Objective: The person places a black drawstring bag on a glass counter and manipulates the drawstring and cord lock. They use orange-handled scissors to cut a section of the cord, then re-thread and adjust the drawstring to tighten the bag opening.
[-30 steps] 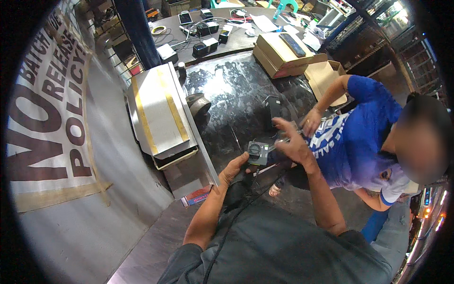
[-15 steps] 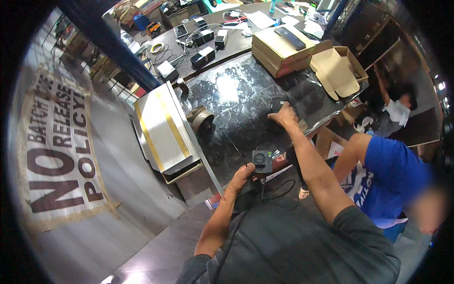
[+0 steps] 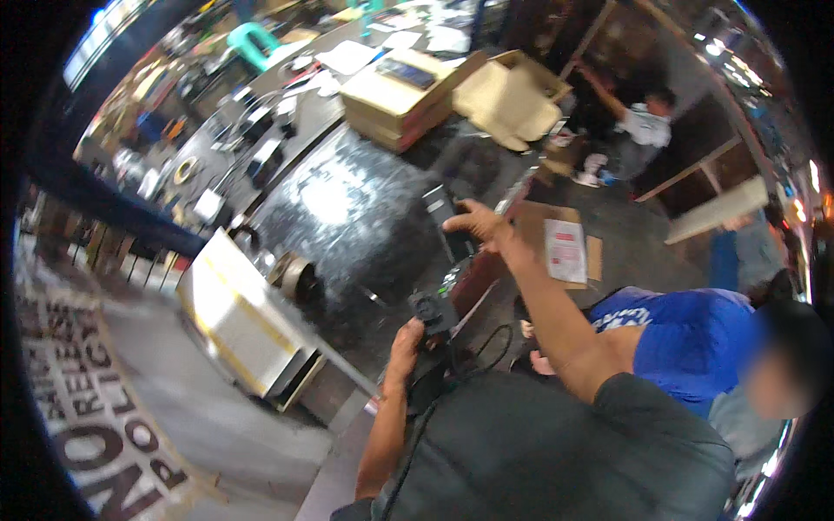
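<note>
Clearly, in the head view, the left hand point(image 3: 402, 349) pinches the near-left edge of a small grey box point(image 3: 436, 313) with a round grille, its thumb on top; the box sits up and to the right of that hand, over the near edge of the table point(image 3: 365, 204). Farther out, the right hand point(image 3: 488, 226) reaches across a black box point(image 3: 440, 205), fingers partly spread and pointing left; blur leaves unclear whether they grip it. The black box's long axis slants from upper left to lower right, and the right hand, at its right side, is nearer to it than the left. A brown roll point(image 3: 297, 276) stands well to the left.
</note>
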`<action>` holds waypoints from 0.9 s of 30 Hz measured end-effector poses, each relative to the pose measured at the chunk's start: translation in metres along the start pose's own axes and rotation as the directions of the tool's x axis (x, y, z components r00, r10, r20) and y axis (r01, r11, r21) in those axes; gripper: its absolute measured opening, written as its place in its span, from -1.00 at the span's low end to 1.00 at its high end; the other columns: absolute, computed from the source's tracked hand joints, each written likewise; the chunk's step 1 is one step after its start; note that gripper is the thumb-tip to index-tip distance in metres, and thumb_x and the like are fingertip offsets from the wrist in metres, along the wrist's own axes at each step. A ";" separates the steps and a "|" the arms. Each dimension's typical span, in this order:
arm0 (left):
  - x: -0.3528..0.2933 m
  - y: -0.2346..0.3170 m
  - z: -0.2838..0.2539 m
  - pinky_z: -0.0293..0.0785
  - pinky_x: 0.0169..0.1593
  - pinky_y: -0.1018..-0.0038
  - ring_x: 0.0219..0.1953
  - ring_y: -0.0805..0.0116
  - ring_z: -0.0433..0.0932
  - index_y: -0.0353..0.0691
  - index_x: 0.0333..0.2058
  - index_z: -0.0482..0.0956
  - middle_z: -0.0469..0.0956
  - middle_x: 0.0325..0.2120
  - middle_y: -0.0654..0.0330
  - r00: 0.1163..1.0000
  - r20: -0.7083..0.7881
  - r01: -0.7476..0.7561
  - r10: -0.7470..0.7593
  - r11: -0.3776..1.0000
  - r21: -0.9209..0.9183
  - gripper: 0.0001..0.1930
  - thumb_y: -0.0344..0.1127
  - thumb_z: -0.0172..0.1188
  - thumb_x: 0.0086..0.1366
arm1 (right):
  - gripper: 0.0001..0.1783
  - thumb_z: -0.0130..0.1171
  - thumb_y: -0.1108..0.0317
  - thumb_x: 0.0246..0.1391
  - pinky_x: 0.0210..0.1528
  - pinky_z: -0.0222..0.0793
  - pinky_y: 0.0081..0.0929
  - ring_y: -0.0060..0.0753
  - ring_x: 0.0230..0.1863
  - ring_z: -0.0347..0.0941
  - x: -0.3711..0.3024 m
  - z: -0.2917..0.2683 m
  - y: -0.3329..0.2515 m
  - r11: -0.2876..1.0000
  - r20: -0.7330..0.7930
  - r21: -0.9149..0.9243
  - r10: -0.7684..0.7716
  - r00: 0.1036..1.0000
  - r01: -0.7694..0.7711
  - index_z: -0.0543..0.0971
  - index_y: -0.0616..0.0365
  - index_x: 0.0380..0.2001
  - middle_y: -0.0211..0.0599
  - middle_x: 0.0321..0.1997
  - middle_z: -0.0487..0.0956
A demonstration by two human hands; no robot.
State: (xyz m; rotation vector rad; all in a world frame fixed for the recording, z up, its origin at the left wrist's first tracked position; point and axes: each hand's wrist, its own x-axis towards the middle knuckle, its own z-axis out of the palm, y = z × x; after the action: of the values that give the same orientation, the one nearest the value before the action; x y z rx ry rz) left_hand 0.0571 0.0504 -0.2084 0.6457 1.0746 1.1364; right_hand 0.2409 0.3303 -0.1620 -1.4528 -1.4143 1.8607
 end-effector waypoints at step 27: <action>-0.003 0.006 0.128 0.29 -0.32 0.58 -0.44 0.55 0.39 -0.20 -0.12 0.58 0.47 -0.46 0.37 0.742 0.621 0.277 -0.253 0.959 0.059 -0.55 0.14 0.23 0.43 | -0.16 0.46 0.10 0.09 0.06 0.66 -0.30 -0.42 0.01 0.63 -0.335 -0.077 0.102 0.617 -0.361 0.659 -0.240 0.901 0.429 0.36 0.16 0.36 -0.21 0.11 0.63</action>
State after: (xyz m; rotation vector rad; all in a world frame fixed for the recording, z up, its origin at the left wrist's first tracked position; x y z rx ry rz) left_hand 0.1726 0.0623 -0.1530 0.7424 0.5397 0.6095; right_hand 0.4664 0.0632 -0.0823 -0.8706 -0.6160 1.6305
